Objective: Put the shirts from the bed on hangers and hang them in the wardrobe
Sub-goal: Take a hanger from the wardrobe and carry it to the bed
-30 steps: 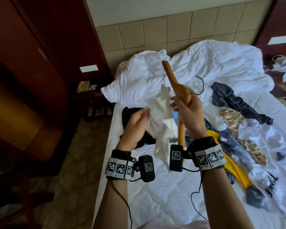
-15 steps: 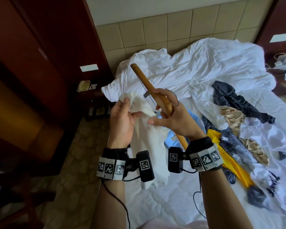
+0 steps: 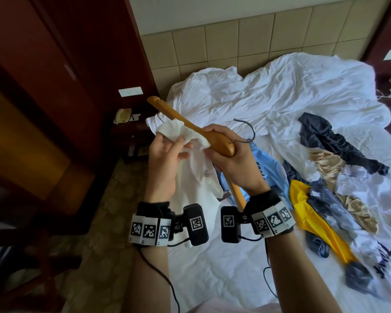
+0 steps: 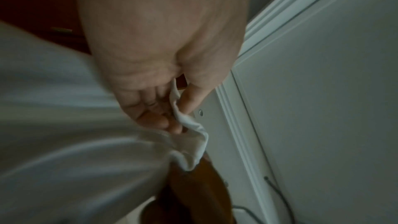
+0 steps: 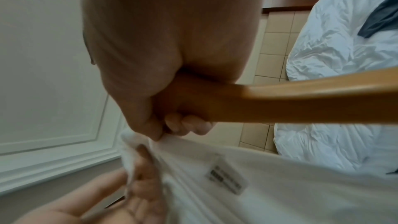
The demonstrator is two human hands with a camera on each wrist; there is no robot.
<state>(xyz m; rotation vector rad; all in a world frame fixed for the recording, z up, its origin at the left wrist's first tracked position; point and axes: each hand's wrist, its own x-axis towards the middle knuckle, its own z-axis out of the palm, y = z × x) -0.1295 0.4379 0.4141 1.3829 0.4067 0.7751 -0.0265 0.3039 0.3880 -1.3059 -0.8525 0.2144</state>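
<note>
Your right hand [image 3: 233, 163] is gripping the curved wooden hanger [image 3: 215, 138]; your left hand [image 3: 165, 161] is seemingly pinching the crumpled white shirt [image 3: 178, 132] at its ten o'clock arm.

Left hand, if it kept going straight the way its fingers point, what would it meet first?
Most likely the wooden hanger: the left hand pinches the white shirt just under the hanger's arm, fingers pointing up at it. Depth is unclear.

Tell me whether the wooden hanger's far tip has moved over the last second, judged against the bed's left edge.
Yes. The wooden hanger, gripped by the right hand, has swung left: its far tip, earlier above the bedding, now reaches past the bed edge toward the phone.
</note>
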